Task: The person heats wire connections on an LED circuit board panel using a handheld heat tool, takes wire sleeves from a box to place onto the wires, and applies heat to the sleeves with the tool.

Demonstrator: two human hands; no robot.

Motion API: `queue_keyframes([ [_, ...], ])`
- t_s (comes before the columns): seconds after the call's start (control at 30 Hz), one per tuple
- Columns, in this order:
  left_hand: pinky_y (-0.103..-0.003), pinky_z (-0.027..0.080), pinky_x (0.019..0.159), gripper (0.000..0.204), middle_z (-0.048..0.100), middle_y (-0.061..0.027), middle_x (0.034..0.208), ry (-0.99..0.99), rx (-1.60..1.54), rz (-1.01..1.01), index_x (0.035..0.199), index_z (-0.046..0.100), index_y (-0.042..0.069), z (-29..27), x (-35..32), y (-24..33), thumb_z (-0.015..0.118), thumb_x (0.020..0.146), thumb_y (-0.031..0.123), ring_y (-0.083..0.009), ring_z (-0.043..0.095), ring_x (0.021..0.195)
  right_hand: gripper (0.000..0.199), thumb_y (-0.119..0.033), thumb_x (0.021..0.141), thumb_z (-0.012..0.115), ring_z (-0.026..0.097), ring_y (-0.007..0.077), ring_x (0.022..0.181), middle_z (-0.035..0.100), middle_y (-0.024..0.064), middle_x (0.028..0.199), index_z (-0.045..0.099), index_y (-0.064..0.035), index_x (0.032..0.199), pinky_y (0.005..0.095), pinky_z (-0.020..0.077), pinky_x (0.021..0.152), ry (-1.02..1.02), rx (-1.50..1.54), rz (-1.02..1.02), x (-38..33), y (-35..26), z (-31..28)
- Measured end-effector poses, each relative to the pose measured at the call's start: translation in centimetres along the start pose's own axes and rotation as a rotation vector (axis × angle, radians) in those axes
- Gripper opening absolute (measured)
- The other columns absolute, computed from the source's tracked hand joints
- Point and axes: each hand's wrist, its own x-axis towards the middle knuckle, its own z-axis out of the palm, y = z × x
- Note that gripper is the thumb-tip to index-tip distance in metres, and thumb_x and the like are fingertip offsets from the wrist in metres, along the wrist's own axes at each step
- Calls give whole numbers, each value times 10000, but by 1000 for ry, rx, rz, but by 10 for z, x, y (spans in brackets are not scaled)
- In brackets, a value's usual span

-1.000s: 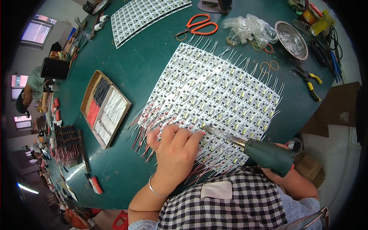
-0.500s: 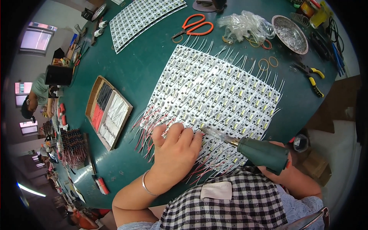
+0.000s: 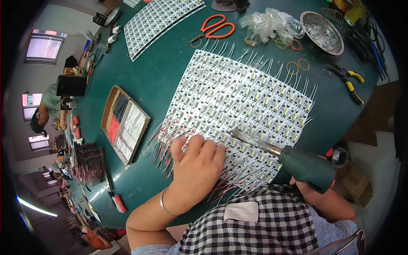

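A white panel of small circuit boards lies on the green table in front of me, thin white wires along its far edge and red and white wires along its near edges. My left hand rests on the near part of the panel, fingers curled down; whatever is under the fingertips is hidden. My right hand grips a dark green soldering gun, mostly behind its body. The gun's metal tip points left over the panel, just right of my left fingers; I cannot tell whether it touches.
To the left sits a cardboard box of black, red and white wires. Beyond the panel are orange-handled scissors, clear plastic bags, a metal bowl and yellow-handled pliers. More panels lie far left. Another person sits farther left.
The soldering gun and my right hand have moved to the right, drawing the tip away from my left fingers. My left hand stays at nearly the same spot on the panel.
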Motion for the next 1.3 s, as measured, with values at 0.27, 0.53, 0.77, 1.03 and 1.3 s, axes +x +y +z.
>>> queue_keyframes([
  [0.27,-432,241,915,200,534,53,801,-28,46,-9,900,663,185,-3,1,5,575,727,137,-133,505,886,358,-176,878,569,567,122,612,588,72,771,513,50,1150,262,476,591,-20,67,2,-10,10,-3],
  [0.53,-409,251,887,186,555,69,787,113,-22,-93,852,669,201,0,-6,0,597,712,101,-132,525,861,393,-166,893,533,561,154,631,587,110,838,468,46,1218,286,483,614,67,-9,134,-37,16,-2],
  [0.77,-344,324,839,155,594,20,787,698,-581,-426,783,654,158,3,-32,-19,684,681,45,-169,527,839,457,-249,901,536,573,173,653,557,153,1107,444,43,1240,294,492,610,183,232,163,-46,16,-3],
  [1.03,-395,238,809,217,544,92,733,378,-355,-221,828,687,231,20,-19,8,721,647,117,-141,501,806,475,-290,892,554,572,156,674,567,141,1080,461,26,1235,279,479,623,83,214,180,-45,9,-2],
  [1.3,-420,236,835,173,508,84,698,356,-207,-195,824,687,226,30,-15,15,589,717,132,-106,515,802,427,-269,872,574,568,146,686,582,108,953,518,22,1178,286,464,634,63,153,280,-44,4,-1],
])
